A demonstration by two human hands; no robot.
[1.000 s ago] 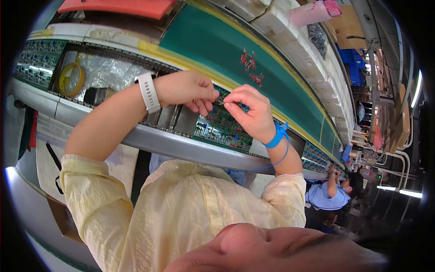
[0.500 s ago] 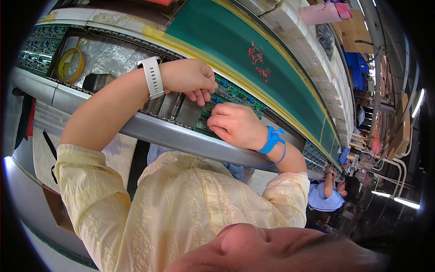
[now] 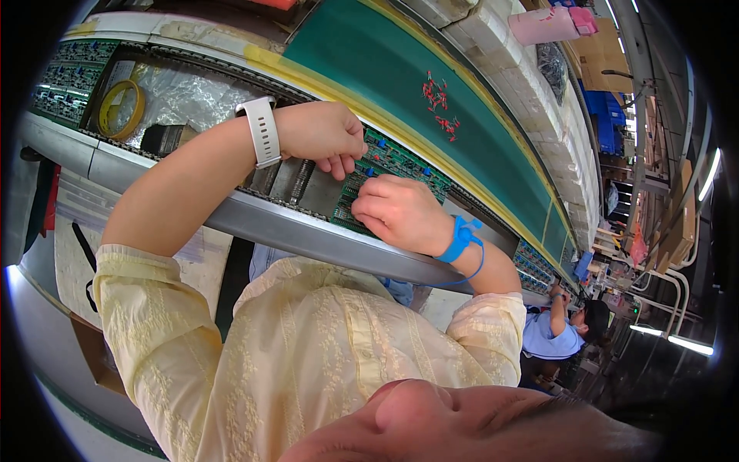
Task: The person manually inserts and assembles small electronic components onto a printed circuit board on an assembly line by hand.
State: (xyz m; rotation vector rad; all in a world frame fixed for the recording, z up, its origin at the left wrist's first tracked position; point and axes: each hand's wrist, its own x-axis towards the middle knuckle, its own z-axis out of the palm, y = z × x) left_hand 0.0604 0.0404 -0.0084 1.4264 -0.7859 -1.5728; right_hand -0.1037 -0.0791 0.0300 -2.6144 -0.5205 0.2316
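Note:
A green circuit board (image 3: 406, 164) with blue parts lies on the conveyor rail in front of me. My left hand (image 3: 322, 134), with a white watch on its wrist, rests curled at the board's left edge, fingertips touching it. Wearing a blue wrist strap, my right hand (image 3: 394, 212) is pressed down on the board's near side with its fingers bunched. Whatever is under those fingertips is hidden.
Small red parts (image 3: 439, 96) lie scattered on the green belt (image 3: 493, 146) beyond the board. A yellow tape roll (image 3: 121, 108) and a dark block (image 3: 163, 138) sit in a foil-lined bay at left. More boards (image 3: 65, 73) run along the line. A co-worker in blue (image 3: 556, 333) works at right.
My right hand has come down from a raised pinch above the board and now presses on its near side. My left hand has stayed at the board's left edge.

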